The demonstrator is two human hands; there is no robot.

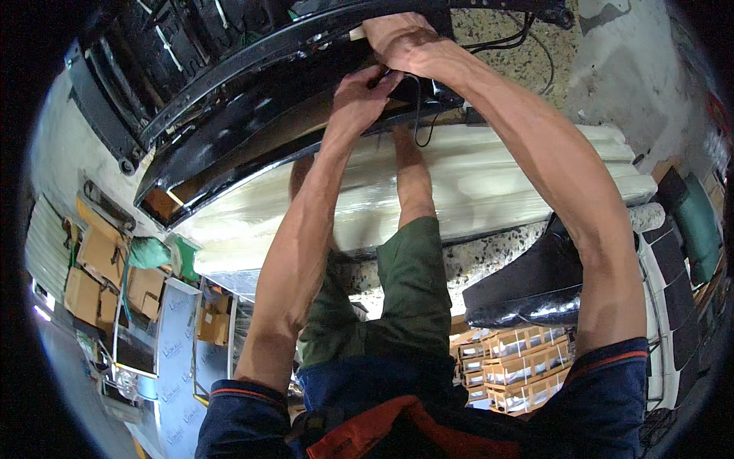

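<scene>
A large black curved panel (252,115) with a raised black rim (229,65) fills the upper left. My left hand (358,98) is curled around the panel's lower edge, right by a thin black cable (418,122) that hangs down from there. Higher up, my right hand (401,40) grips the rim, its fingers wrapped over it beside a small white piece (356,33). Another person in a green sleeve (413,283) stands behind my arms, and that person's forearm (413,176) reaches up to the same panel edge.
Long white wrapped rolls (505,176) lie across the middle on a speckled stone ledge (489,252). A glossy black moulded part (535,294) sits at right. Cardboard boxes (95,268) are stacked at left, and racks of orange-edged crates (520,359) stand below.
</scene>
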